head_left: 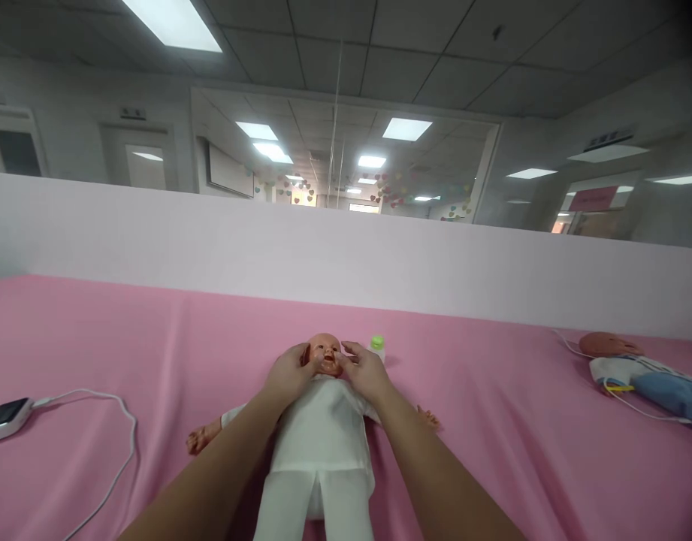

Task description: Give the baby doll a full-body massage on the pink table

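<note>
A baby doll (325, 432) in white clothes lies on its back, its head away from me and its arms spread out. My left hand (292, 376) cups one side of the doll's head, with the thumb on the cheek near the mouth. On the opposite side, my right hand (365, 370) holds the head in the same way, thumb also at the cheek. The fingers curve back beside the head, and their tips are partly hidden. Just beyond my right hand stands a small bottle with a green cap (377, 346).
Pink cloth (481, 451) covers the surface, backed by a low white wall (346, 255). At the left lies a white device with a dark screen (7, 417) and a cable. Another doll (610, 344), with blue and white cloth and a thin cord, lies far right.
</note>
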Demonstrator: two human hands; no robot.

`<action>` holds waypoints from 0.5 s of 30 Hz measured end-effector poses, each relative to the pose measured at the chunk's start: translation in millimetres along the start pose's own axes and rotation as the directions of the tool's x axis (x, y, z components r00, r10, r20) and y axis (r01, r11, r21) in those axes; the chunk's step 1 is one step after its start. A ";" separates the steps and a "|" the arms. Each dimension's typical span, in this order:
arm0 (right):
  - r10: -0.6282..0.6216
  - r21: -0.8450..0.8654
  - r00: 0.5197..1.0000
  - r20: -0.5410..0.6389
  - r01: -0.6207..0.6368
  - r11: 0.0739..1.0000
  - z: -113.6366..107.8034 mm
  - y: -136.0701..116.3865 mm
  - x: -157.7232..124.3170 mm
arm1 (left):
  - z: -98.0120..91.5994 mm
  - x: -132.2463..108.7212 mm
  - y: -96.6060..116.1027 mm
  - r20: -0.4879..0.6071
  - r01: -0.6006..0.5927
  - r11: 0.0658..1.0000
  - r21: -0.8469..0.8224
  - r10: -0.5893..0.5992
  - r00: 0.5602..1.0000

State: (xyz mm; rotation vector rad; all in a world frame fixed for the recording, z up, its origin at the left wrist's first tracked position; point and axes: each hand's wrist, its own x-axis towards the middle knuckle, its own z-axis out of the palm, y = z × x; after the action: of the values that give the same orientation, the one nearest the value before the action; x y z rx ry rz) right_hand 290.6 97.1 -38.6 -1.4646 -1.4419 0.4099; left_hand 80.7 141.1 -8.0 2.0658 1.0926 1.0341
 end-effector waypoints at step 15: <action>0.016 -0.461 0.988 -0.157 -0.087 0.883 -45.5 54.6 3.3 | 83.3 41.0 79.2 0.342 0.124 0.971 -0.203 -0.049 0.938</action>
State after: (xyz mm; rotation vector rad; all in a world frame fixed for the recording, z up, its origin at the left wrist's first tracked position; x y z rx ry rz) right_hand 357.9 93.1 -61.2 -1.8770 -1.4423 -0.0284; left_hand 197.8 126.0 23.1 1.9057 0.8448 0.6910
